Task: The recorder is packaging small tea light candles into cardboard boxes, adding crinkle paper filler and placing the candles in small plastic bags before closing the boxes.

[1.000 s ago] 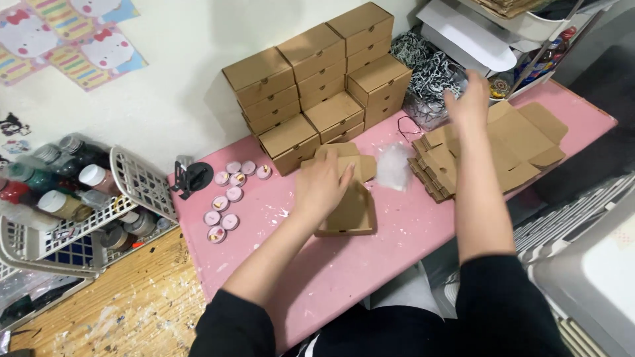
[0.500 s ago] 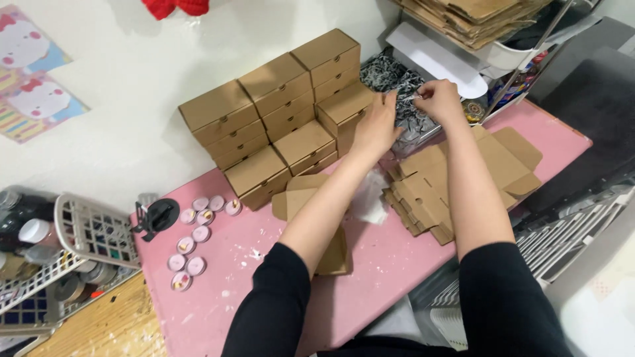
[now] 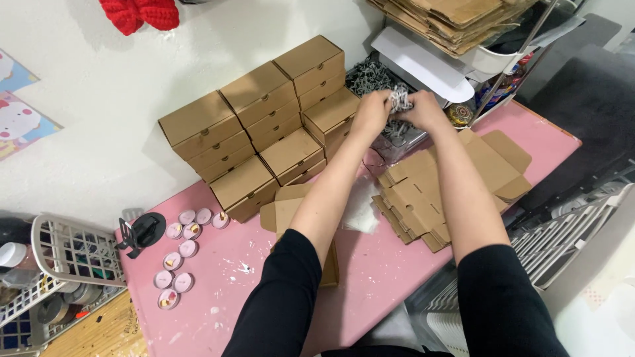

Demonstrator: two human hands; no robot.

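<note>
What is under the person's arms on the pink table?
Under the left arm lies an open brown box and a clear plastic bag. Under the right arm sit flat cardboard pieces. The box's inside is mostly covered.

Pink bench carrying boxes and small tins

Folded brown boxes are stacking along its far edge, flat cardboard blanks are lying toward the right edge, and round pink tins are sitting near the left edge.
</note>
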